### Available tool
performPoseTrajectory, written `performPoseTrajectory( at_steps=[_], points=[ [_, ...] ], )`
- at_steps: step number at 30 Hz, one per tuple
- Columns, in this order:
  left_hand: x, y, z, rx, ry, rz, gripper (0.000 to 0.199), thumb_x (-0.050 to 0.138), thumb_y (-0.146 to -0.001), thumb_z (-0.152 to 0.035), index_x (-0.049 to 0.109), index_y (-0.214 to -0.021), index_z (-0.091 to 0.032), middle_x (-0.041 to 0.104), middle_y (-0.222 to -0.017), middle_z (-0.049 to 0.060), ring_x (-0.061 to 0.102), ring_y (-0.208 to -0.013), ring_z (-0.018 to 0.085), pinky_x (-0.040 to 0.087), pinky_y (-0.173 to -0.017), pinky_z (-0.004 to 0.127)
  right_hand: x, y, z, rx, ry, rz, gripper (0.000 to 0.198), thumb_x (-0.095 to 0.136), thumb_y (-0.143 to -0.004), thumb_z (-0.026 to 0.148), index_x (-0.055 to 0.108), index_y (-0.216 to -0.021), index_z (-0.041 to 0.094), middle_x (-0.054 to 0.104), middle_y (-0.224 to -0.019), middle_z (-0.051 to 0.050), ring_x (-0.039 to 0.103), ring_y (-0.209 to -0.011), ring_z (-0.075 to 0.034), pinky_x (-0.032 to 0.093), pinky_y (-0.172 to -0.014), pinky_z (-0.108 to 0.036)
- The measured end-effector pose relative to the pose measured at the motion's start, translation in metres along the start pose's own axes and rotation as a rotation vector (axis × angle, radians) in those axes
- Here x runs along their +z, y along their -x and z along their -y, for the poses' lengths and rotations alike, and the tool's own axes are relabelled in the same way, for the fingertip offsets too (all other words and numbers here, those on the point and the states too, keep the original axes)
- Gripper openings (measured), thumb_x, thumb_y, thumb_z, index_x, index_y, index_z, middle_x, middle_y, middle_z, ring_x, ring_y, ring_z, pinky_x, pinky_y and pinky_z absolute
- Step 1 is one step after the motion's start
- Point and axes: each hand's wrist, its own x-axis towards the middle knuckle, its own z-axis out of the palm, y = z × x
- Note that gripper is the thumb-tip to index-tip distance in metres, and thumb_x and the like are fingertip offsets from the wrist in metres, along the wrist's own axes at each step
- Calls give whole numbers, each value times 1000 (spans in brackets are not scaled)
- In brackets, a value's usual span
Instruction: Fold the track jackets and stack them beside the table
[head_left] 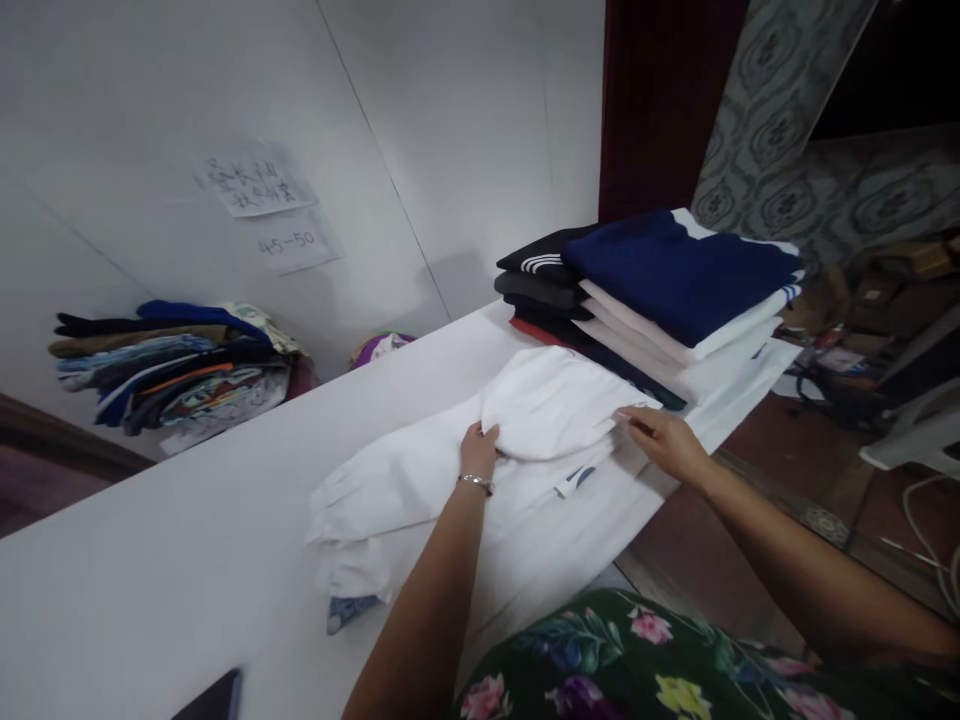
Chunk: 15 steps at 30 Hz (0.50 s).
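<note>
A white garment lies partly folded on the white table, one end stretching left to a gathered edge. My left hand is closed on its near side, by the fold, with the thumb on top of the cloth. At the garment's right end, my right hand pinches the edge between thumb and fingers. Beneath it lies more white cloth with a small dark print. A piece of blue denim peeks out under the left end.
Behind the garment stands a stack of folded clothes with a navy garment on top. Beyond the table's far edge is another clothes pile. A dark phone-like object lies at the near left. Paper signs hang on the wall.
</note>
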Motion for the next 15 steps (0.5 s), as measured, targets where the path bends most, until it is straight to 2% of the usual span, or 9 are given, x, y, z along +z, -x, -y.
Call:
performPoseTrajectory(
  at_steps=[4,7,10,15],
  points=[
    [2,13,-6,6,47,51,48,72,-76,-27,52,-118,-14,64,-106,12,64,-82,16,56,-63,26,6,3,-14,155,-159,-92,44,52,-84,42,57,-122,19,67,-81,-4,60,-64,-16,50,-63,-31],
    [6,23,-8,56,-51,94,63,78,-69,-29,49,-124,-18,62,-114,13,64,-89,20,56,-64,29,10,3,-20,326,-379,-137,47,57,-79,48,55,-116,18,63,-81,-4,56,-56,-14,46,-50,-28],
    [9,25,-6,131,-82,114,65,77,-66,-18,50,-124,-20,63,-117,11,64,-96,21,56,-73,31,13,0,-17,440,-541,-154,51,62,-73,49,54,-111,17,59,-76,-1,54,-52,-12,41,-42,-24],
    [8,18,-4,280,30,109,64,64,-69,-5,47,-128,-22,64,-118,8,63,-104,18,51,-89,32,18,-3,-6,490,-613,-70,55,64,-70,47,53,-117,19,63,-77,-1,54,-50,-11,38,-40,-22]
  ],
)
